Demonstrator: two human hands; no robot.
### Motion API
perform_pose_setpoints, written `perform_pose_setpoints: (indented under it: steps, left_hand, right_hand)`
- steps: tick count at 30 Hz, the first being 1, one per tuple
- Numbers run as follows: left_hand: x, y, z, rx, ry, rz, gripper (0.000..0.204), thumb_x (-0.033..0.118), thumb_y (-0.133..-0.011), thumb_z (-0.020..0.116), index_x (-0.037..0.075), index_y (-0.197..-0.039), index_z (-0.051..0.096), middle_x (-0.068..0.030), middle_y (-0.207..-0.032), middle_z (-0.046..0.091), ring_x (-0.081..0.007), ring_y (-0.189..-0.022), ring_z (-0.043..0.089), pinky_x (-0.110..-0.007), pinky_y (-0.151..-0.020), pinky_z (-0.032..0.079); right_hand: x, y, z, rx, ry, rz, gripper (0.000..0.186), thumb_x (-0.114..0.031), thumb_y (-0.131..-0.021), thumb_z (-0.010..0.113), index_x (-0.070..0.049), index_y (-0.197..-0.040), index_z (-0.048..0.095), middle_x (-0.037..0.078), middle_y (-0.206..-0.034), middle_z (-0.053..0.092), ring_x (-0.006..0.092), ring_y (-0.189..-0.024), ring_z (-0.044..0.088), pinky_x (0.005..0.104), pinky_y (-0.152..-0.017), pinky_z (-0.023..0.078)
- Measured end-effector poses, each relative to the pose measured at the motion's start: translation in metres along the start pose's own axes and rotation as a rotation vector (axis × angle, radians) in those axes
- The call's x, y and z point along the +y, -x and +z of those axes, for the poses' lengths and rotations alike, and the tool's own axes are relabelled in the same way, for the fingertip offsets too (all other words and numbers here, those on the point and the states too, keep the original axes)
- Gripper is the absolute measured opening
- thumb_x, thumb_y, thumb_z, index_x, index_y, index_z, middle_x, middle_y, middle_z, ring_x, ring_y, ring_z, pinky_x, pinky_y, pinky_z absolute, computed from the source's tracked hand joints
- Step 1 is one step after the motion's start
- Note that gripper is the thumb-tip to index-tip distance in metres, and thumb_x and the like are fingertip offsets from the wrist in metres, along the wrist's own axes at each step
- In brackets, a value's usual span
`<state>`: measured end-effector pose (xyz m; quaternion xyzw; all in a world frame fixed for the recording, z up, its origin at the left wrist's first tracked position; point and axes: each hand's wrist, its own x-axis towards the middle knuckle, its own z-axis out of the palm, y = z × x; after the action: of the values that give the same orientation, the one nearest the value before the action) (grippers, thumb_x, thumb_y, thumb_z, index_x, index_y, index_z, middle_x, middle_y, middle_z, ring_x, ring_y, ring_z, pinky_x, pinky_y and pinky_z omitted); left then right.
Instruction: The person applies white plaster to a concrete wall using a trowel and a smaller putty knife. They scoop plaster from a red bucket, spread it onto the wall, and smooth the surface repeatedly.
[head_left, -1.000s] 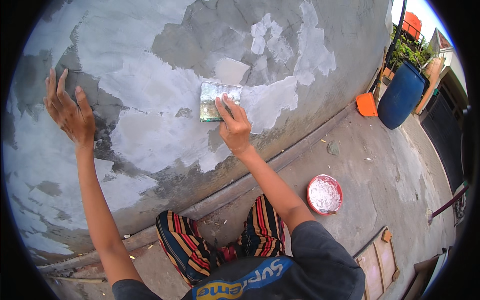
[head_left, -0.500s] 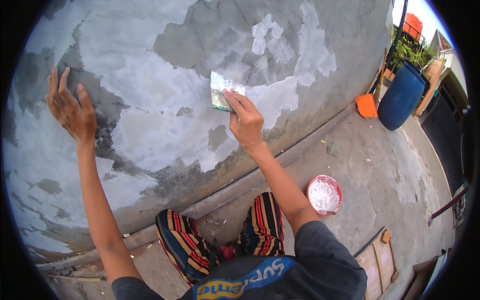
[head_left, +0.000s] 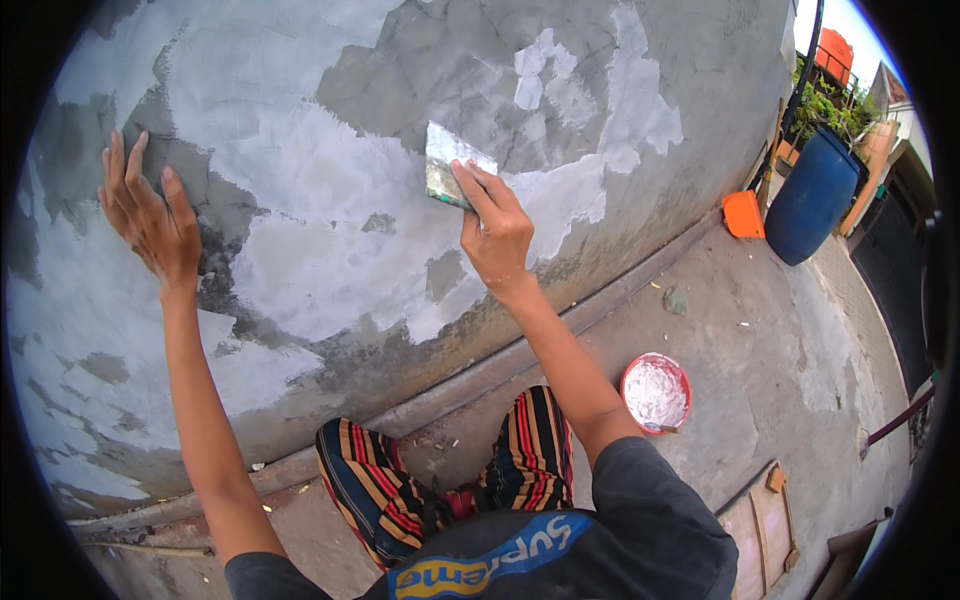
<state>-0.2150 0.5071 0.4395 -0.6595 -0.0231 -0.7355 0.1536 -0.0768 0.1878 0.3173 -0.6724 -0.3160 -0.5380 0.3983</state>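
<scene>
A grey cement wall (head_left: 640,235) fills the upper part of the view, with pale filler smeared over it in uneven patches. My right hand (head_left: 497,228) grips a flat metal scraper blade (head_left: 455,160), fingers laid along its face. The blade is up against the wall over a pale patch (head_left: 330,230), its sheet tilted and streaked with filler. My left hand (head_left: 152,210) rests on the wall at the left with its fingers spread, holding nothing. Whether its whole palm touches the wall is hidden.
A red bucket (head_left: 684,385) of white filler stands on the concrete floor to my right. Farther right are an orange dustpan (head_left: 743,214) and a blue barrel (head_left: 812,198). A wooden-framed panel (head_left: 757,535) lies at the lower right. A low ledge (head_left: 440,395) runs along the wall's foot.
My right hand and the scraper have moved slightly up along the wall. The whole view has shifted a little; my left hand stays in place on the wall.
</scene>
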Motion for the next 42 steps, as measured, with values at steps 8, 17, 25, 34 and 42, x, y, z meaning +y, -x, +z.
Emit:
perform_pose_setpoints:
  steps: [8,17,25,34,42]
  left_hand:
    - [-0.006,0.000,-0.002,-0.013,-0.001,0.002,0.039,0.029,-0.099,0.043,0.022,-0.137,0.051,-0.0004,-0.151,0.043,-0.0231,-0.143,0.035,-0.052,-0.119,0.018]
    - [0.001,0.000,-0.001,-0.009,0.019,-0.025,0.040,0.028,-0.098,0.046,0.022,-0.137,0.050,-0.0003,-0.151,0.042,-0.0228,-0.143,0.034,-0.053,-0.119,0.018]
    - [-0.009,-0.002,-0.004,-0.028,-0.007,-0.025,0.041,0.027,-0.097,0.047,0.023,-0.137,0.049,0.0002,-0.151,0.041,-0.0219,-0.144,0.033,-0.051,-0.121,0.018]
    - [-0.004,-0.001,-0.001,-0.017,0.009,-0.036,0.041,0.027,-0.097,0.046,0.024,-0.138,0.048,-0.0002,-0.152,0.041,-0.0223,-0.144,0.032,-0.051,-0.121,0.018]
    - [-0.007,-0.003,-0.002,-0.016,-0.013,-0.018,0.041,0.028,-0.097,0.046,0.023,-0.138,0.048,-0.0005,-0.152,0.040,-0.0230,-0.144,0.033,-0.052,-0.120,0.018]
  right_hand:
    - [-0.013,-0.050,-0.010,0.198,-0.107,-0.101,0.059,0.016,-0.071,0.060,-0.012,-0.122,0.069,0.010,-0.113,0.069,0.0292,-0.100,0.067,0.0355,-0.080,0.055]
    - [-0.038,0.025,0.052,-0.041,-0.103,-0.185,0.062,0.015,-0.071,0.059,-0.008,-0.129,0.064,0.014,-0.129,0.062,0.0346,-0.116,0.061,0.0410,-0.098,0.053]
    - [-0.037,-0.061,-0.020,-0.051,-0.164,-0.048,0.060,0.016,-0.074,0.059,-0.014,-0.125,0.068,0.010,-0.108,0.071,0.0272,-0.094,0.069,0.0364,-0.078,0.055]
    - [-0.051,-0.032,0.020,-0.060,-0.054,-0.139,0.059,0.012,-0.075,0.062,-0.013,-0.128,0.065,0.011,-0.113,0.067,0.0298,-0.097,0.066,0.0369,-0.075,0.057]
    - [-0.046,-0.054,-0.007,-0.070,-0.129,-0.167,0.056,0.014,-0.074,0.060,-0.012,-0.124,0.066,0.011,-0.110,0.066,0.0296,-0.098,0.065,0.0362,-0.076,0.057]
